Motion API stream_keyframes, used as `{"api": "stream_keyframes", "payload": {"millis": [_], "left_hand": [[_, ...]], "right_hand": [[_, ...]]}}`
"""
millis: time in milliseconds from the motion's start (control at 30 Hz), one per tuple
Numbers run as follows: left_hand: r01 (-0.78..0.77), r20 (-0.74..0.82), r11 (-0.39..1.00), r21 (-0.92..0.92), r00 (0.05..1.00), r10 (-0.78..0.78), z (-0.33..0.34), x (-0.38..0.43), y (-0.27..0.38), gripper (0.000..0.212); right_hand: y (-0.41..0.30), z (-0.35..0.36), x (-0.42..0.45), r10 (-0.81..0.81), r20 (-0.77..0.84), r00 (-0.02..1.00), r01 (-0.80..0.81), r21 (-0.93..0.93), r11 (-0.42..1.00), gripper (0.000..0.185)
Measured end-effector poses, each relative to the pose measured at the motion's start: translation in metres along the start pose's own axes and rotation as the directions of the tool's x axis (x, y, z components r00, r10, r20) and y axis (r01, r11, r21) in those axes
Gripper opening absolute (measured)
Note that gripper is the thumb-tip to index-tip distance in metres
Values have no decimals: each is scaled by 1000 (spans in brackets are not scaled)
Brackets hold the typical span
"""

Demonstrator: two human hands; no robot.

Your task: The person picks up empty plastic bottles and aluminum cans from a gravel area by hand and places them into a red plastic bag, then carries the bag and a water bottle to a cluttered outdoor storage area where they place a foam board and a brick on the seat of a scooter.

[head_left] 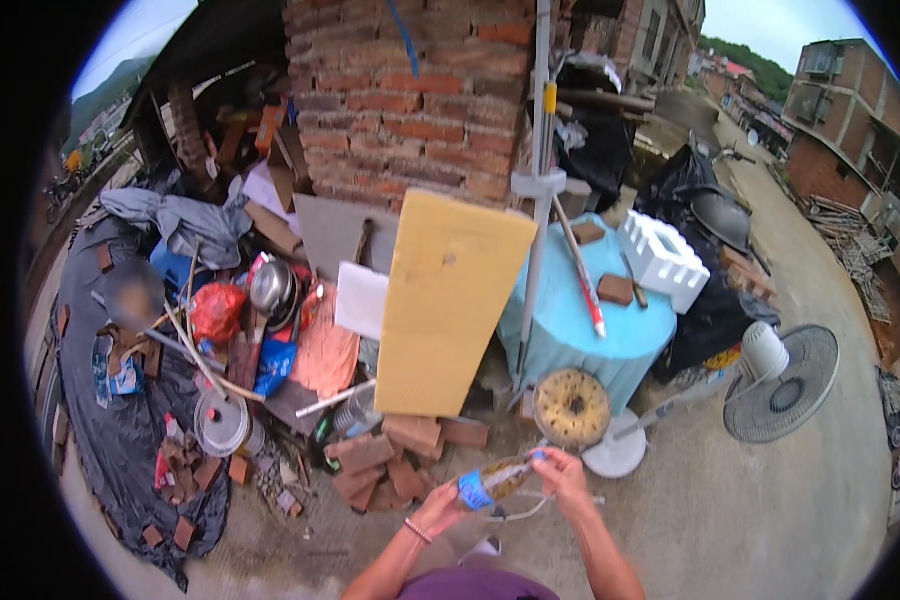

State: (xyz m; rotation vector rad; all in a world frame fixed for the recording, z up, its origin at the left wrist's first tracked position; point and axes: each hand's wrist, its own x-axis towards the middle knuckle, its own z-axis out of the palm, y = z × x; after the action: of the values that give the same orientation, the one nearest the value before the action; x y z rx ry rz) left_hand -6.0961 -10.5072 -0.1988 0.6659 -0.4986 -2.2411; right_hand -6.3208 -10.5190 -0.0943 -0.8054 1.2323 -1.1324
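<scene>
A clear plastic bottle (506,480) with a blue label and a blue cap lies tilted between my two hands, its cap end up and to the right. My left hand (446,506), with a beaded bracelet at the wrist, grips the lower end by the label. At the other end, the fingers of my right hand (564,474) close around the cap (538,455). Whether the cap is loose cannot be told. Just beyond my right hand stands a round yellowish disc (572,409) with a dark hole at its centre.
A white pedestal fan (780,390) leans at the right over its round base (616,450). Loose bricks (390,465) lie ahead on the concrete, below a tall yellow foam board (454,307). A blue cloth-covered table (570,300) holds a white foam box (661,259). Black sheeting (142,427) spreads at left.
</scene>
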Motion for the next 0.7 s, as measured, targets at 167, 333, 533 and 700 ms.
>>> {"api": "stream_keyframes", "payload": {"millis": [167,333,533,700], "left_hand": [[17,37,992,-126,999,-13,2,1,9,77],[-22,116,980,-200,992,46,11,8,37,79],[-51,216,976,-210,972,97,22,19,77,80],[-53,213,983,-173,973,90,12,40,99,78]], "right_hand": [[-4,15,20,8,125,992,-15,57,998,38],[16,37,37,-170,89,981,191,-367,911,51],[36,93,39,-229,63,971,237,-288,928,84],[18,116,65,-336,-66,939,319,-191,928,76]]}}
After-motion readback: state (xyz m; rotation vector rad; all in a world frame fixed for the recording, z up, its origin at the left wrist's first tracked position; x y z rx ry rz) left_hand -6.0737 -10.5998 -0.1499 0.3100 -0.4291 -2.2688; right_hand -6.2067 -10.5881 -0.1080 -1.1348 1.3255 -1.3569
